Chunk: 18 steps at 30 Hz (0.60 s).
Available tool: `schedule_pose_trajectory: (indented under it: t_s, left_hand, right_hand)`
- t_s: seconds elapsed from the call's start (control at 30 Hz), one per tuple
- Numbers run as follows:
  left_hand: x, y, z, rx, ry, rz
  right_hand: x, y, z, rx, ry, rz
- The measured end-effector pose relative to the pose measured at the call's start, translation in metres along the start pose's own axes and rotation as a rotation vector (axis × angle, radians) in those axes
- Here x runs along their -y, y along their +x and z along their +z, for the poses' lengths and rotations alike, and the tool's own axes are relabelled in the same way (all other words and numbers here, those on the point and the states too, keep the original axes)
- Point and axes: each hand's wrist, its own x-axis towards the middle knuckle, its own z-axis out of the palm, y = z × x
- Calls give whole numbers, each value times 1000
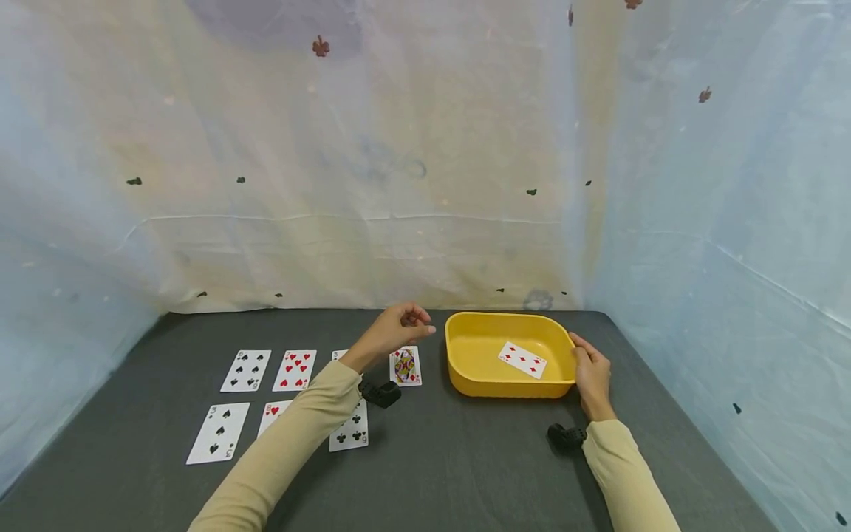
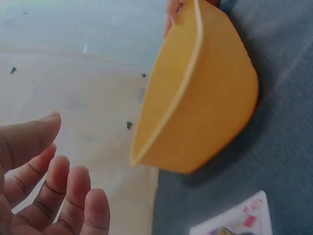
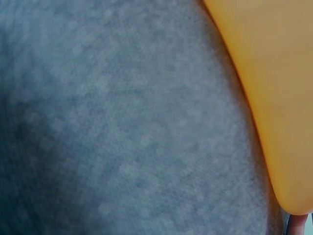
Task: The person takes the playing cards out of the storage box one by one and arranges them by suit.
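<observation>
My left hand [image 1: 399,325] hovers over the table just left of a yellow plastic tub [image 1: 508,388]. Its fingers are loosely bent, thumb apart from them, and nothing is between them in the left wrist view. On the tub's right side my right hand [image 1: 594,375] grips the rim, and some of its fingers [image 2: 172,11] show over the edge in the left wrist view. Inside the tub lies one face-up diamonds playing card [image 1: 522,360]. A face card [image 1: 405,366] with diamonds lies on the table below my left hand.
Other playing cards lie face up in two rows at left: a spades card [image 1: 246,371], a hearts card [image 1: 295,370], a three of spades [image 1: 218,434] and a clubs card [image 1: 350,428]. My left forearm hides parts of some. Pale sheeting [image 1: 372,258] hangs behind the dark table [image 1: 452,458].
</observation>
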Motion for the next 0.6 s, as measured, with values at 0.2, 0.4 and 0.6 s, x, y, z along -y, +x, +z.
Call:
schedule_pose_trajectory:
  t_s: [0.2,0.4,0.6]
  left_hand:
    - [-17,9,6,23,40,60]
    - [-32,19,17,56,114,150]
    - [-46,30,30,105,181,241]
  right_hand:
    - [2,0,0,-1,8,-1]
    - [1,-1,0,5,10,2]
    - [-1,0,0,3,13,-1]
